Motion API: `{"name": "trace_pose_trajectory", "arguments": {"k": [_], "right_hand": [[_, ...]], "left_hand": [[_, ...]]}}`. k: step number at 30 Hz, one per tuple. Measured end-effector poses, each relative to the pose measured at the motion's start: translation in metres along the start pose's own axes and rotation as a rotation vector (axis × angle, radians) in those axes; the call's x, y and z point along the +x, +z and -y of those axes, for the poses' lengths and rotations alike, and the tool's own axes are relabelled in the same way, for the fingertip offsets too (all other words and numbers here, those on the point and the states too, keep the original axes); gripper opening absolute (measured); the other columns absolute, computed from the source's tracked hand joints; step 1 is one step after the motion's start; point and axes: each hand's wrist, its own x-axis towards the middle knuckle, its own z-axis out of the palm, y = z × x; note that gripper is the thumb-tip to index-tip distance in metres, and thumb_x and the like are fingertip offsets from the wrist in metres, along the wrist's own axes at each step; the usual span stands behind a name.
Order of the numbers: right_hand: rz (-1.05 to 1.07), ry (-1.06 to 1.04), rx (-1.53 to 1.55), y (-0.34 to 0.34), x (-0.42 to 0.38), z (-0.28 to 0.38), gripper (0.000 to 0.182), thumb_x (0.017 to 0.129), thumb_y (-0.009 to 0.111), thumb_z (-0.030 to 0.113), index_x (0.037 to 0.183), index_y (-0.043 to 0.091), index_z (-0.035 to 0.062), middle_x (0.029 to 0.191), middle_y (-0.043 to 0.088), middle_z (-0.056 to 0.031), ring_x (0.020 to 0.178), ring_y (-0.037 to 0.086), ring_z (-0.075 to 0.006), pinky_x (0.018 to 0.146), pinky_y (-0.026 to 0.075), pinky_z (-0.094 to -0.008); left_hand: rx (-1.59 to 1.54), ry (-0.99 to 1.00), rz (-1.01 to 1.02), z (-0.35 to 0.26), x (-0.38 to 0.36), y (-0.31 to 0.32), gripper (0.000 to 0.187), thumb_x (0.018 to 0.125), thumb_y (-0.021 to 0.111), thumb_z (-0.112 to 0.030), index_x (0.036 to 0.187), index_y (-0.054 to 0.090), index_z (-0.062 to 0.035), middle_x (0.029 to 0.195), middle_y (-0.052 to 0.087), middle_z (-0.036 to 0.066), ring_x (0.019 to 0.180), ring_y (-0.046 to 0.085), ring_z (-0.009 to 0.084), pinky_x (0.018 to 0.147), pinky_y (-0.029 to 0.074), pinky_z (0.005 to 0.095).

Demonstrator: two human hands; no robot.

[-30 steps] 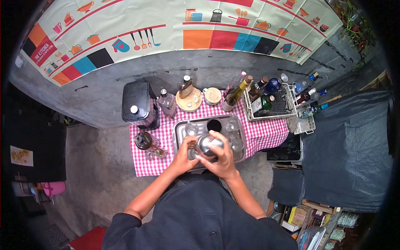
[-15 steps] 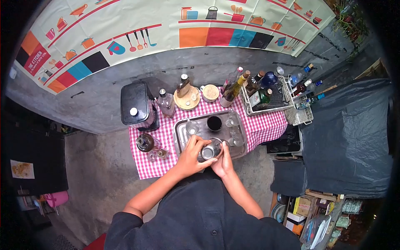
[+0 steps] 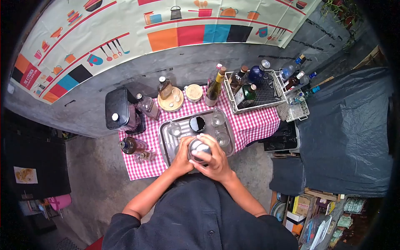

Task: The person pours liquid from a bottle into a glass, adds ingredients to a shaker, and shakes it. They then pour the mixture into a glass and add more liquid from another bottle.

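Note:
Close to my body, both hands are closed around a shiny metal cocktail shaker (image 3: pixel 199 146). My left hand (image 3: pixel 181 158) wraps its left side, and my right hand (image 3: pixel 217 161) lies over its top and right side with bent fingers. Just beyond is a metal tray (image 3: pixel 162 143), its near edge partly hidden by my hands. A round vessel of dark liquid (image 3: pixel 197 123) stands on it. Around that vessel are clear glass mugs: one at the left (image 3: pixel 174 128), another at the upper right (image 3: pixel 217 118), and a third at the lower right (image 3: pixel 222 139).
A black lidded bin (image 3: pixel 118 109) and a clear bottle (image 3: pixel 148 106) stand left on the checkered cloth (image 3: pixel 254 127). Behind the tray are a round wooden board (image 3: pixel 170 104), a lidded cup (image 3: pixel 193 93) and a tall corked bottle (image 3: pixel 213 89). A wire basket (image 3: pixel 254 109) holds several bottles.
My right hand has moved from the shaker's side to over its top, fingers spread across it. The camera view has shifted, so the table appears farther left.

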Motion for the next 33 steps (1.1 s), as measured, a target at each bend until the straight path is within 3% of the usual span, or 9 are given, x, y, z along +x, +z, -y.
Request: {"name": "trace_pose_trajectory", "arguments": {"k": [3, 5, 7, 13, 15, 18, 21, 25, 33], "right_hand": [[-0.239, 0.242, 0.225, -0.003, -0.014, -0.021, 0.073, 0.077, 0.08, 0.009, 0.134, 0.036, 0.0113, 0.134, 0.047, -0.0187, 0.121, 0.052, -0.0344, 0.1, 0.047, -0.0432], [-0.497, 0.706, 0.804, -0.006, -0.021, -0.035, 0.072, 0.08, 0.075, 0.008, 0.139, 0.033, 0.0134, 0.135, 0.046, -0.0149, 0.123, 0.05, -0.0273, 0.104, 0.043, -0.0431], [-0.56, 0.946, 1.253, -0.013, -0.037, -0.055, 0.064, 0.092, 0.064, 0.015, 0.144, 0.027, 0.0147, 0.129, 0.046, -0.0104, 0.122, 0.049, -0.0206, 0.101, 0.046, -0.0384], [-0.58, 1.213, 1.496, -0.014, -0.065, -0.069, 0.052, 0.1, 0.054, 0.031, 0.145, 0.031, 0.017, 0.13, 0.044, -0.0057, 0.125, 0.045, -0.0196, 0.106, 0.041, -0.0407], [-0.592, 1.173, 1.43, -0.022, -0.067, -0.077, 0.061, 0.095, 0.063, 0.03, 0.146, 0.032, 0.0169, 0.131, 0.048, -0.0067, 0.121, 0.05, -0.0201, 0.104, 0.043, -0.0396], [-0.416, 0.732, 0.848, -0.039, -0.049, -0.073, 0.079, 0.084, 0.074, 0.007, 0.145, 0.024, 0.0115, 0.138, 0.043, -0.0134, 0.118, 0.05, -0.0209, 0.103, 0.043, -0.0354], [-0.095, 0.322, 0.321, -0.057, -0.026, -0.059, 0.074, 0.077, 0.081, 0.015, 0.136, 0.038, 0.0094, 0.136, 0.045, -0.018, 0.122, 0.052, -0.0321, 0.099, 0.047, -0.0419], [0.222, 0.002, 0.147, -0.066, 0.005, -0.04, 0.074, 0.072, 0.086, 0.019, 0.133, 0.043, 0.013, 0.139, 0.043, -0.023, 0.125, 0.051, -0.0405, 0.101, 0.046, -0.0478], [0.362, 0.106, 0.324, -0.056, 0.032, -0.007, 0.087, 0.073, 0.085, 0.024, 0.146, 0.038, 0.0118, 0.141, 0.043, -0.0221, 0.126, 0.051, -0.0374, 0.104, 0.044, -0.0442]], "left_hand": [[-0.017, -0.102, -0.004, -0.011, 0.005, 0.002, 0.078, 0.069, 0.082, -0.007, 0.135, 0.041, -0.0026, 0.121, 0.05, 0.018, 0.111, 0.055, 0.0322, 0.095, 0.046, 0.0401], [0.013, -0.107, 0.06, -0.023, 0.014, -0.002, 0.073, 0.068, 0.085, -0.013, 0.13, 0.048, -0.0018, 0.116, 0.054, 0.016, 0.108, 0.056, 0.0311, 0.092, 0.047, 0.0397], [0.059, -0.095, 0.069, -0.041, 0.026, 0.003, 0.07, 0.069, 0.086, -0.017, 0.127, 0.051, -0.0014, 0.113, 0.054, 0.015, 0.104, 0.056, 0.0299, 0.089, 0.047, 0.0387], [0.161, -0.164, 0.134, -0.064, 0.046, 0.027, 0.067, 0.071, 0.085, -0.025, 0.125, 0.053, -0.0018, 0.111, 0.054, 0.015, 0.105, 0.057, 0.0315, 0.089, 0.048, 0.0401], [0.092, -0.213, 0.146, -0.063, 0.047, 0.027, 0.07, 0.071, 0.085, -0.023, 0.128, 0.05, -0.0024, 0.112, 0.052, 0.016, 0.104, 0.056, 0.0315, 0.089, 0.048, 0.0405], [0.08, -0.238, 0.201, -0.046, 0.04, 0.03, 0.078, 0.072, 0.084, -0.022, 0.136, 0.043, -0.0033, 0.119, 0.051, 0.016, 0.111, 0.056, 0.0316, 0.094, 0.047, 0.04], [-0.048, -0.305, 0.137, -0.043, 0.04, 0.039, 0.086, 0.072, 0.083, -0.02, 0.142, 0.036, -0.0032, 0.13, 0.048, 0.017, 0.123, 0.052, 0.0316, 0.101, 0.044, 0.0389], [-0.131, -0.323, 0.088, -0.04, 0.037, 0.036, 0.095, 0.066, 0.085, -0.02, 0.144, 0.034, -0.0018, 0.134, 0.05, 0.018, 0.126, 0.052, 0.0308, 0.105, 0.043, 0.0399], [0.021, -0.16, 0.068, -0.045, 0.019, -0.019, 0.092, 0.06, 0.09, -0.027, 0.135, 0.044, -0.0027, 0.126, 0.053, 0.018, 0.119, 0.056, 0.0358, 0.099, 0.046, 0.0429]]}}
